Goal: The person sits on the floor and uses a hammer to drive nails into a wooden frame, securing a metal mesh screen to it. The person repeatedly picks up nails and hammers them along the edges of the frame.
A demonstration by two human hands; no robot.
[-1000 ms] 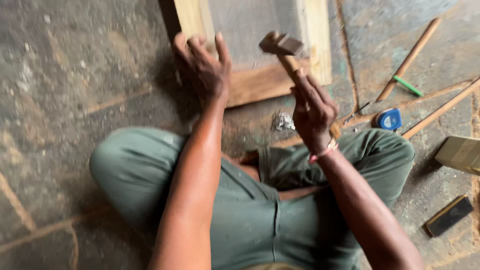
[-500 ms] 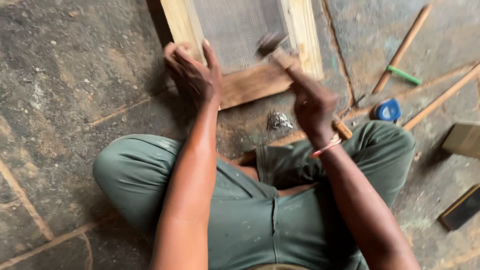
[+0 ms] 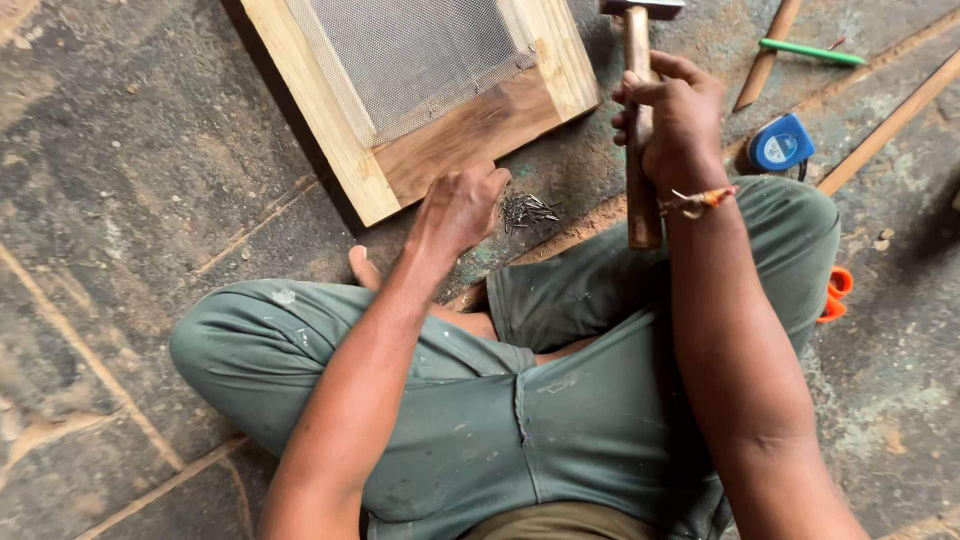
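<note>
We grip the hammer (image 3: 637, 130) mid-handle in our right hand (image 3: 672, 118); head-heavy, stiff. Left hand (image 3: 458, 208) fingers curled, probably pinching nails (image 3: 526, 210) on the floor by the frame (image 3: 440, 120) corner.

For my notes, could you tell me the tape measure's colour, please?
The tape measure is blue with a pale round centre, seen in the head view.

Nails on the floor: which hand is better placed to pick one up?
Probably the left hand: its fingers sit beside the nails, and it looks free. The right hand grips the hammer.
</note>
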